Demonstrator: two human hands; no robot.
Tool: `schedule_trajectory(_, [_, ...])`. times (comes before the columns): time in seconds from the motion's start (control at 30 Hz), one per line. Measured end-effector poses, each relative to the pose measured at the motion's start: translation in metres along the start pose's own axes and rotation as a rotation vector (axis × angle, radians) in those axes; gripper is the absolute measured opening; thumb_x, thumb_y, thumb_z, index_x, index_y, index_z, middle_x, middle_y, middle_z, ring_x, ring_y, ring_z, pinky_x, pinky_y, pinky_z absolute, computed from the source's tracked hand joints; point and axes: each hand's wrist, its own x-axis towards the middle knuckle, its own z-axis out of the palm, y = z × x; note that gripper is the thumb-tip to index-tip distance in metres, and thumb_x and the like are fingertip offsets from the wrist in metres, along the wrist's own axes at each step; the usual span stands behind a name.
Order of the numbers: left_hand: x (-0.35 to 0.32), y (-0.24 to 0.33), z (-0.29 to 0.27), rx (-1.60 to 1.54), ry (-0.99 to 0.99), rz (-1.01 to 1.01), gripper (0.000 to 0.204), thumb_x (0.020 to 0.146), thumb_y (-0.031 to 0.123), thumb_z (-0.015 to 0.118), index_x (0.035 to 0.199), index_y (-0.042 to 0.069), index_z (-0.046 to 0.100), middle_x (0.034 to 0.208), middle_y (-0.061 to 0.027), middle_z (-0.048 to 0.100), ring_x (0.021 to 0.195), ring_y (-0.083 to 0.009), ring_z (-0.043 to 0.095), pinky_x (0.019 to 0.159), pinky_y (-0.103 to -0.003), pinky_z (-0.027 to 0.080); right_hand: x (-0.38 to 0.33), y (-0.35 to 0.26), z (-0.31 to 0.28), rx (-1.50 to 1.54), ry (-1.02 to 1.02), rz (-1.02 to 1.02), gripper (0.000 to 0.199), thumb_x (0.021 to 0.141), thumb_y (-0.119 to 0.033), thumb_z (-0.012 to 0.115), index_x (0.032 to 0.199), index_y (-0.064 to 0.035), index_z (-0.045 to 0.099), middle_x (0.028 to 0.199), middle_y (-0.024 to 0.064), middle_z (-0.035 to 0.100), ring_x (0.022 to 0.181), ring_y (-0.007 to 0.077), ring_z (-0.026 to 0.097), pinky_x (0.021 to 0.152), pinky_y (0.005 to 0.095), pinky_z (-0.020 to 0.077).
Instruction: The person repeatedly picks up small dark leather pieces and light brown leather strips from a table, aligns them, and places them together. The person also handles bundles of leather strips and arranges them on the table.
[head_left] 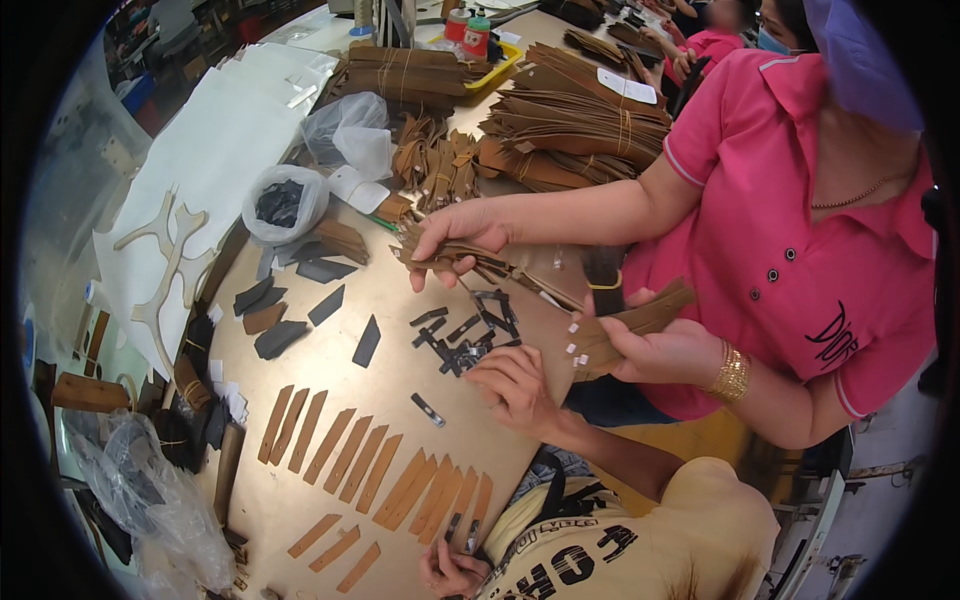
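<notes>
My right hand (515, 385) reaches over the near edge of a pile of small black clip-like pieces (463, 345). Its fingers curl inward, and whatever they pinch is hidden. At the lower edge, my left hand (452, 573) is partly cut off, its fingers bent together beside the ends of tan leather strips (408, 492). Two dark shiny pieces (472, 537) lie on those ends. Farther off stand more slanted strips (326, 440) in a row. One black piece (428, 410) lies alone between pile and row. Three shorter strips (335, 549) lie nearest me.
A co-worker in pink holds brown leather bundles (640, 325) close over my right arm. Beyond the pile are loose dark leather pieces (366, 340), a plastic-lined tub (285, 205) and stacked brown leather (575, 120). Clear plastic bags (150, 500) crowd the left edge.
</notes>
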Motion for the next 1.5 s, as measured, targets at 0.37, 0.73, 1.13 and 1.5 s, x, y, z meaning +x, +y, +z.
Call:
schedule_trajectory(0.37, [0.016,0.024,-0.01,-0.041,-0.012,0.017,0.04,0.08,0.001,0.049,0.115,-0.004,0.065,0.12,-0.025,0.05,0.079,-0.0297,0.062,0.069,-0.038,0.053,-0.016,0.008,0.01,0.038,-0.049,0.005,0.025,0.076,0.003,0.065,0.099,-0.005,0.07,0.094,0.0107,0.067,0.086,0.0291,0.064,0.072,0.0391,0.0491])
schedule_trajectory(0.73, [0.014,0.027,-0.014,0.001,-0.046,-0.033,0.037,0.072,0.001,0.057,0.104,0.009,0.075,0.105,-0.0143,0.058,0.082,-0.0286,0.06,0.064,-0.036,0.052,0.004,-0.006,0.001,0.023,-0.074,0.006,0.016,0.082,-0.002,0.065,0.096,-0.008,0.072,0.094,0.0039,0.068,0.097,0.0256,0.061,0.094,0.0412,0.0389])
schedule_trajectory(1.13, [0.018,0.036,-0.015,0.088,-0.013,-0.079,0.036,0.071,0.003,0.061,0.102,0.014,0.076,0.106,-0.0101,0.06,0.082,-0.0278,0.061,0.072,-0.039,0.046,0.003,-0.006,0.002,0.114,-0.053,0.029,0.016,0.085,0.002,0.061,0.097,-0.0018,0.07,0.092,0.0109,0.067,0.092,0.0308,0.062,0.085,0.0412,0.0491])
schedule_trajectory(1.5, [0.021,0.038,-0.015,0.116,-0.028,-0.089,0.035,0.072,0.004,0.061,0.103,0.013,0.075,0.107,-0.0106,0.06,0.083,-0.0282,0.061,0.073,-0.04,0.045,-0.006,-0.001,0.002,0.204,-0.102,0.122,0.015,0.09,0.003,0.059,0.101,0.001,0.069,0.093,0.0133,0.068,0.087,0.0294,0.067,0.078,0.0357,0.0539])
